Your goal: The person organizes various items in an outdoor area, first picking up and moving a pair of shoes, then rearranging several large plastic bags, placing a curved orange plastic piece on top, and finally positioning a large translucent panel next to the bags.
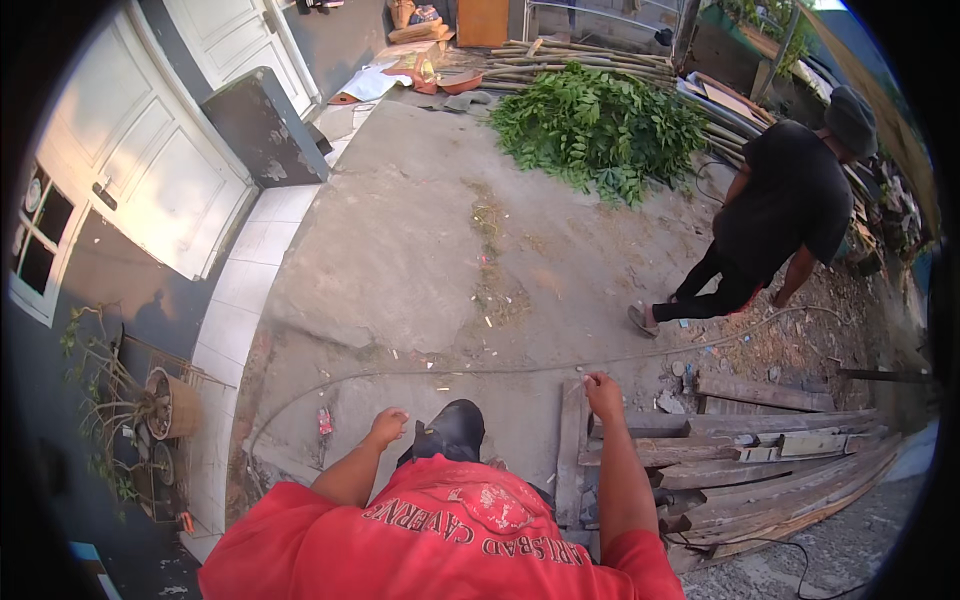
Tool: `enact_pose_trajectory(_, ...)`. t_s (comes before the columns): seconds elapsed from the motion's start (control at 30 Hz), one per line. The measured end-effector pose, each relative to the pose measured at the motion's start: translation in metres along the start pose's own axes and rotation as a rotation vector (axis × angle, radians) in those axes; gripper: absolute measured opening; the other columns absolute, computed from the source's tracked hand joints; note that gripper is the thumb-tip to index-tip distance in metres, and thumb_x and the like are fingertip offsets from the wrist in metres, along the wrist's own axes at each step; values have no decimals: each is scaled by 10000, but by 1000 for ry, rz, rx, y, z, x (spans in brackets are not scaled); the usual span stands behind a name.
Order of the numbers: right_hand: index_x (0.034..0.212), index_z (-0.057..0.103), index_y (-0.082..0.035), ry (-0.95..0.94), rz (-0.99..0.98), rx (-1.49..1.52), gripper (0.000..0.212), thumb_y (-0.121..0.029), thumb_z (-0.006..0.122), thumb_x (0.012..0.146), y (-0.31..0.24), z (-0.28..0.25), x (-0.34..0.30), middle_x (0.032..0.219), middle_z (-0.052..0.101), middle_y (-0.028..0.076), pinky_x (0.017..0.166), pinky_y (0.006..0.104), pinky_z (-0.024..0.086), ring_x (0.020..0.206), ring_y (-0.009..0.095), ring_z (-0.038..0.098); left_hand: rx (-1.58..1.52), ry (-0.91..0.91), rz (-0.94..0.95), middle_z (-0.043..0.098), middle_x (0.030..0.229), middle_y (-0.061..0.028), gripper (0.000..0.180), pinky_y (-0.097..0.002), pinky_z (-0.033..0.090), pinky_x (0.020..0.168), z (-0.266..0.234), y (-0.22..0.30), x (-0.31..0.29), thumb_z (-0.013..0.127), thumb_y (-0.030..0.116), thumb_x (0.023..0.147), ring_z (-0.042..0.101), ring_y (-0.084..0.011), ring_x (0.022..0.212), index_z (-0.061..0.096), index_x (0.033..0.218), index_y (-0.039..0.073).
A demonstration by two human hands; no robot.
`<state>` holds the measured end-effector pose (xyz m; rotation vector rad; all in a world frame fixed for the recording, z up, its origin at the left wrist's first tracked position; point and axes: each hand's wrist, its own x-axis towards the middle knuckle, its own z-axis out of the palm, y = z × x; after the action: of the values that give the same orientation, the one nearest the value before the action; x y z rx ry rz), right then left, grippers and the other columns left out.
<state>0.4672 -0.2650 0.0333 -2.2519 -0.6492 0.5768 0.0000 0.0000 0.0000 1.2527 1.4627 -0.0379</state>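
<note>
My left hand (388,427) hangs in the air left of my dark-clad raised leg (450,432). Its fingers are loosely bent and a little apart, with nothing seen in them. Farther forward and to the right is my right hand (602,396), its fingers curled in and no object visible in it. It appears beside the upper end of a grey wooden board (571,445); whether it touches the board I cannot tell. A long thin hose or cable (480,370) lies across the ground ahead of both hands.
A stack of weathered planks (760,450) lies at right. A person in dark clothes (785,200) bends forward at far right. Cut leafy branches (600,130) lie beside bamboo poles (590,65). A potted plant (172,403) and a leaning dark panel (265,130) stand along the left wall.
</note>
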Motion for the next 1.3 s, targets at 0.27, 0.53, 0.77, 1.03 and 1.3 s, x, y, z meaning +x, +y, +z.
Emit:
enact_pose_trajectory(0.27,1032,733,-54,-238,240,-75,376,-391,629,902,78,56,43,1023,720,201,855,468,532,950,384,691,781,-271,293,714,789,-166,348,-374,571,696,33,131,202,660,372,860,709,-239,701,736,976,53)
enact_pose_trajectory(0.53,869,728,-51,-512,209,-642,283,-303,598,865,133,-98,-15,832,716,201,704,470,566,810,357,719,918,-316,580,719,1005,-192,349,-469,534,868,191,388,358,603,379,877,682,-382,964,755,901,66)
enact_pose_trajectory(0.77,850,729,4,-137,703,105,342,-308,596,895,128,-97,197,735,711,180,664,439,542,750,326,723,674,-293,667,715,1078,-155,330,-430,519,905,315,584,400,663,384,873,668,-330,1036,742,1041,111)
enact_pose_trajectory(1.03,983,718,-35,-482,-303,-947,234,-237,665,877,218,-150,563,903,730,164,717,413,570,872,295,723,783,-207,758,720,1072,-145,355,-433,515,930,377,693,423,681,400,859,667,-334,1057,735,1069,118)
enact_pose_trajectory(1.3,1001,665,49,-108,132,31,264,-199,593,949,100,-199,823,804,706,120,512,307,541,595,194,685,494,-4,250,722,1075,-138,285,-424,528,921,272,673,520,637,377,875,683,-340,1027,771,1012,166)
